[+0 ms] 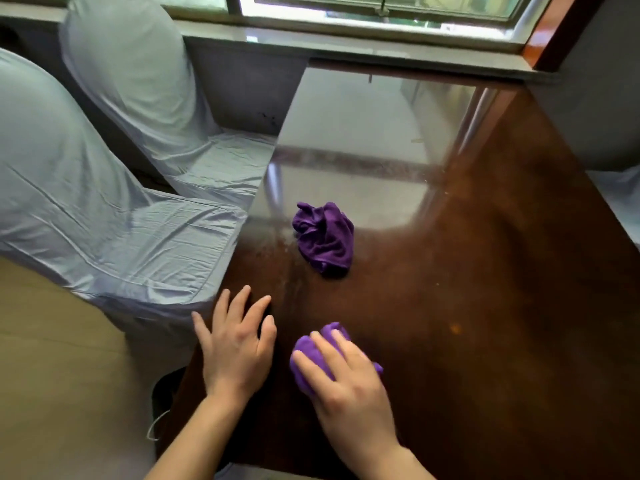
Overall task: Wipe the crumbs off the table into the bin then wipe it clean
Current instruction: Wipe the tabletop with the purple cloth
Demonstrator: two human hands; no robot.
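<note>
**Spotter:** What have you got under the right hand (346, 372)?

**Operator:** A bunched purple cloth (313, 355). My fingers are curled over the top of it and pressing it flat to the dark wooden table (485, 306), near the front left corner. It's soft and light, I'd judge, so it crushes to whatever shape the palm gives it. Best held as a wad under the whole palm, not by an edge, or it will trail and smear.

**Spotter:** And the left hand (235, 341)?

**Operator:** Spread wide, fingers apart, holding nothing. It lies flat at the table's left edge, just beside the cloth hand but not touching it.

**Spotter:** Any crumbs left?

**Operator:** I see pale specks and a dusty streak (292, 265) running from the middle of the table toward me, and one orange fleck (455, 329) to the right. The top is glossy, so crumbs should slide easily.

**Spotter:** The bin?

**Operator:** I can't make one out. A second purple cloth (325, 237) lies crumpled further up the table, well apart from both hands. Two covered chairs (104, 202) stand along the left side.
</note>
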